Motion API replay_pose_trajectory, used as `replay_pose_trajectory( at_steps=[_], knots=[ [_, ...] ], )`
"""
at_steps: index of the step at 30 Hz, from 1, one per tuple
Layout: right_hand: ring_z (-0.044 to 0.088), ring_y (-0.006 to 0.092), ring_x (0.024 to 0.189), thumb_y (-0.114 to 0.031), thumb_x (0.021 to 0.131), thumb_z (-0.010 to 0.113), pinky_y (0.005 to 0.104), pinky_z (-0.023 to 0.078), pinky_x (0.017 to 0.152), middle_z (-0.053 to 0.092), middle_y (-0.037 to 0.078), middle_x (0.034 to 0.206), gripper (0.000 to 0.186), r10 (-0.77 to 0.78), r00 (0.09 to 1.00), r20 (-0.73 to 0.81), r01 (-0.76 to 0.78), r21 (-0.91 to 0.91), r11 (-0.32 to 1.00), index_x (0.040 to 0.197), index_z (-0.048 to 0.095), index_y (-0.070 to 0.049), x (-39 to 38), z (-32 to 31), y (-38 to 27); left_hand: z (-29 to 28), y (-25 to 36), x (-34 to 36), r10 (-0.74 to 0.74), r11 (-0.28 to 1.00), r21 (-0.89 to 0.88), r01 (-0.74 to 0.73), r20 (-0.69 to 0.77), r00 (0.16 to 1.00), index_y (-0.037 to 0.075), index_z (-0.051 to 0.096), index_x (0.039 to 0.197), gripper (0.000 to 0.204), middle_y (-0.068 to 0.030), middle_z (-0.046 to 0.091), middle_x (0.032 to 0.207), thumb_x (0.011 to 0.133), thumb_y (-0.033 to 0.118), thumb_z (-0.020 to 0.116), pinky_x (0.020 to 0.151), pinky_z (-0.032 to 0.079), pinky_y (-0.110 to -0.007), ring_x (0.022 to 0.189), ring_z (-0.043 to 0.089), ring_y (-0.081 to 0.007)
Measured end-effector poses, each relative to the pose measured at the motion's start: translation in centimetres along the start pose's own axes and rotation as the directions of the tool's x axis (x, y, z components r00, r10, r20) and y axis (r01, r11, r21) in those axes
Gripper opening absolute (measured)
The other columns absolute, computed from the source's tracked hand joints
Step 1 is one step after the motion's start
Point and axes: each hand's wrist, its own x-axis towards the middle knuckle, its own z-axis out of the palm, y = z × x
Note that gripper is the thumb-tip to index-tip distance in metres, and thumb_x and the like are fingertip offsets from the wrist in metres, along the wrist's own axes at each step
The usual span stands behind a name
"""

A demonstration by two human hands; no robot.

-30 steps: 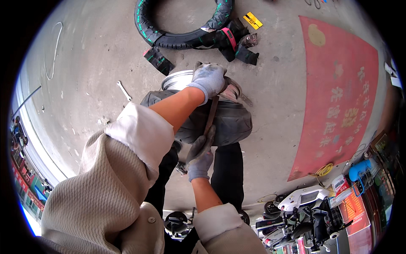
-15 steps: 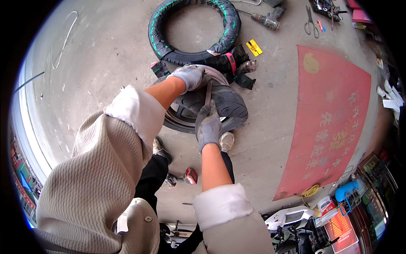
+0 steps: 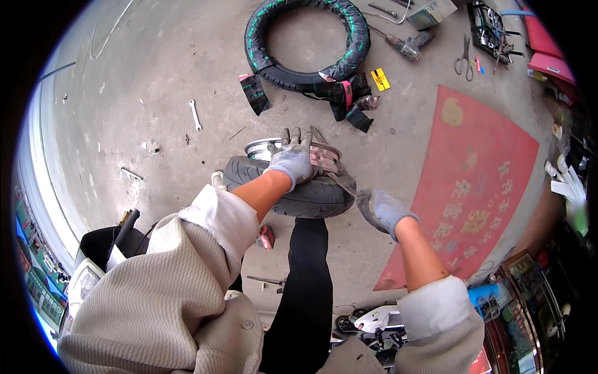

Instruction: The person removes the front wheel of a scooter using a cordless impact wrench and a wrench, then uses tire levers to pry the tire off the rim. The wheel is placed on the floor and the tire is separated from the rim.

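Observation:
A black motorcycle tyre (image 3: 317, 198) and its silver rim (image 3: 326, 154) stand tilted in front of me, the rim partly out of the tyre on the far side. My left hand (image 3: 291, 157), in a grey work glove, lies on the rim with its fingers spread. To the right, my right hand (image 3: 380, 210), gloved too, is closed round the near end of a tyre lever (image 3: 341, 183). The lever slants from that hand across the tyre edge to the rim; part of it blends with the dark rubber.
Beyond the wheel lies a second tyre (image 3: 255, 40) in black wrapping. A drill (image 3: 408, 47), scissors (image 3: 464, 59) and a tool case (image 3: 489, 28) are at the far right. A wrench (image 3: 195, 116) lies to the left, a red mat (image 3: 461, 181) to the right, a red battery pack (image 3: 266, 237) nearby.
My right hand has swung out to the right with the lever. My left hand has spread its fingers flat on the rim. The wheel has tipped, its rim now facing away.

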Motion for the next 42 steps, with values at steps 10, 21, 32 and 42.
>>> replay_pose_trajectory(
  at_steps=[10,21,32,42],
  knots=[
    [0.065,0.0443,0.101,-0.030,0.101,0.041,0.0500,0.051,0.086,0.067,0.026,0.107,0.050,0.244,0.906,-0.347,0.010,0.591,0.806,0.149,0.041,-0.020,3.2,15.6,-4.0,-0.7,-2.8,2.4,0.160,0.949,0.295,-0.114,-0.140,0.977,0.006,0.047,0.137,0.077,-0.0198,0.057,0.131,0.079,0.049,0.073,0.109,0.033,-0.050,0.128,0.051,-0.0352],
    [0.064,0.0261,0.113,-0.007,0.099,0.047,0.0344,0.051,0.090,0.055,0.017,0.142,0.052,0.425,0.326,-0.845,0.554,0.535,0.638,0.151,0.039,-0.007,16.4,27.5,-9.7,2.0,-2.2,6.7,0.572,0.800,0.376,-0.466,-0.246,0.782,0.007,0.050,0.132,0.057,-0.0168,0.060,0.124,0.079,0.017,0.068,0.107,0.038,-0.048,0.120,0.056,-0.0340],
    [0.067,0.0406,0.097,-0.021,0.103,0.045,0.0438,0.054,0.078,0.065,0.021,0.121,0.048,0.222,0.724,-0.653,0.200,0.508,0.838,0.151,0.040,-0.018,7.7,23.9,-4.5,2.0,-3.6,2.6,0.395,0.918,0.130,-0.374,-0.258,0.882,0.008,0.046,0.140,0.066,-0.0175,0.056,0.129,0.080,0.020,0.069,0.110,0.031,-0.048,0.126,0.049,-0.0366],
    [0.066,0.0425,0.101,-0.031,0.102,0.033,0.0488,0.052,0.087,0.070,0.021,0.108,0.046,0.019,0.884,-0.467,0.067,0.167,0.984,0.142,0.053,-0.021,1.4,12.9,0.7,2.1,-3.4,1.8,0.343,0.939,0.060,-0.339,-0.241,0.908,0.018,0.049,0.141,0.071,-0.0144,0.056,0.128,0.076,0.025,0.074,0.109,0.032,-0.049,0.125,0.049,-0.0355]
  ],
)
